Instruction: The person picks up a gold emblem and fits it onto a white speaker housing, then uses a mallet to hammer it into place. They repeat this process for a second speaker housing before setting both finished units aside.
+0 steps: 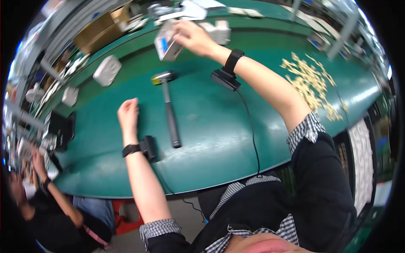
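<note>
At the far side of the green table (211, 126), my right hand (192, 37) grips a white box-shaped piece with a blue patch (166, 44) by its upper edge. My left hand (128, 114) hovers over the left-middle of the table, its fingers curled in and nothing visible in them. Between my hands lies a mallet (171, 116), with a yellow and dark head toward the far side and a black handle toward me. Each wrist carries a black strap with a small black device and a cable.
Beige strip-like pieces (310, 84) are scattered at the right. White housings (107, 70) stand along the far left edge, near a cardboard box (98, 33) on the back ledge. A black device (59, 130) sits at the left end. Another person (55, 215) works at lower left.
</note>
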A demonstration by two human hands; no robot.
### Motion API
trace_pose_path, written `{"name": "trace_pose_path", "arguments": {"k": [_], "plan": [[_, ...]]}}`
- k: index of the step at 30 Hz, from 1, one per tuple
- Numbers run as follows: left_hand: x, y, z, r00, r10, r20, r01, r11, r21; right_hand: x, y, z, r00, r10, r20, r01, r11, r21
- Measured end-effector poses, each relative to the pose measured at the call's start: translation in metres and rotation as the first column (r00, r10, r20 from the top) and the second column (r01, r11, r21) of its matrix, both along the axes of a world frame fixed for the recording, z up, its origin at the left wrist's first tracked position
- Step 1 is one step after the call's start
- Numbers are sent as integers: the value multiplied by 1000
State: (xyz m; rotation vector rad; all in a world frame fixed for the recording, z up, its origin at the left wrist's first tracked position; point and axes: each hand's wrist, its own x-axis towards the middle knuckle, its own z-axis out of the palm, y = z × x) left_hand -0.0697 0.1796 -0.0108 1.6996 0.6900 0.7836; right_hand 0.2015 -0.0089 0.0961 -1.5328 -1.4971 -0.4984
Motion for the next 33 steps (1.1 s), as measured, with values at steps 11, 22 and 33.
{"name": "trace_pose_path", "arguments": {"k": [11,22,33], "plan": [[4,-2,-2,995,-83,54,82,996,19,-121,-256,-30,934,358,-12,-327,840,-432],[-3,3,-4,988,-116,103,113,993,28,-94,-321,-30,782,-558,-278,429,805,-411],[-2,0,-6,993,-102,55,98,993,66,-49,-353,-60,510,-860,6,712,419,-563]]}}
